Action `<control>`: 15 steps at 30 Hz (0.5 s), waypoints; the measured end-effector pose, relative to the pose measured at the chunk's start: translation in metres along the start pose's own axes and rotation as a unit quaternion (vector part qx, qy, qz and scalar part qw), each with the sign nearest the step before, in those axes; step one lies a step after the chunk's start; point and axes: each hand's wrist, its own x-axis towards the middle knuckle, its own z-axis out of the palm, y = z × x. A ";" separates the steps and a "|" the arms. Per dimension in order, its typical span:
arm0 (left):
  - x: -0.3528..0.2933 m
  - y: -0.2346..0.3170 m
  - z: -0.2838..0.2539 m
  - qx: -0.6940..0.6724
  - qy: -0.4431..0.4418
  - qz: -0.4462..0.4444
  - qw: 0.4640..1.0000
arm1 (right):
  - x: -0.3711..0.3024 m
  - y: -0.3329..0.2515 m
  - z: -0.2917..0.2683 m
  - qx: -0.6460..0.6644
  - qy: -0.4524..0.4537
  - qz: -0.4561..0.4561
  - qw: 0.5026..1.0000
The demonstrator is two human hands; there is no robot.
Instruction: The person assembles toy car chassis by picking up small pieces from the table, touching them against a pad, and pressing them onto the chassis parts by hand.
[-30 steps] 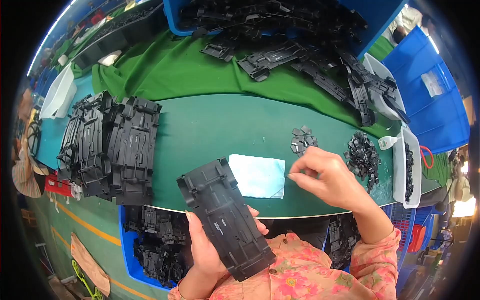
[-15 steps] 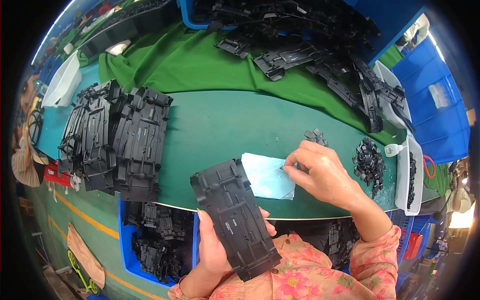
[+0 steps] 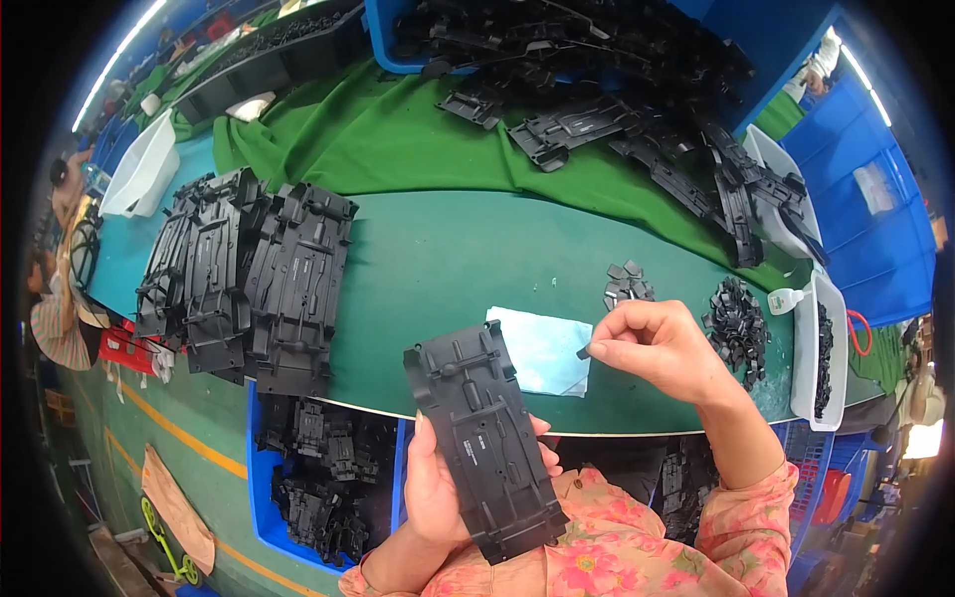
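Observation:
My left hand is closed around a long black moulded plastic panel, held tilted over the front edge of the table. The thumb lies along the panel's left side and fingertips show at its right. A small dark piece is pinched between the thumb and index finger of my right hand. That hand is just above the right edge of a light blue sheet on the green table. The panel overlaps the sheet's lower left corner in the view.
Several similar panels stand stacked at the left. Small black pieces lie in a little group and a bigger pile at the right, near a white tray and a small bottle. More black parts lie on green cloth behind.
My right hand has moved slightly right across the sheet, and the small piece in its fingers now shows more plainly. My left hand still holds the panel, shifted a little right.

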 end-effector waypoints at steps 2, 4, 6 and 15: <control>0.000 -0.002 0.003 -0.033 -0.003 -0.001 0.999 | -0.004 0.003 -0.002 0.133 -0.019 0.063 0.989; 0.000 -0.005 0.003 -0.024 -0.009 -0.003 1.000 | -0.009 0.007 -0.005 0.202 -0.027 0.093 0.975; 0.000 -0.009 0.005 -0.041 -0.046 -0.019 0.998 | -0.015 0.011 -0.006 0.275 -0.051 0.110 0.954; 0.002 -0.029 0.008 -0.018 -0.071 -0.063 0.995 | -0.050 0.001 -0.011 0.142 0.022 -0.044 0.989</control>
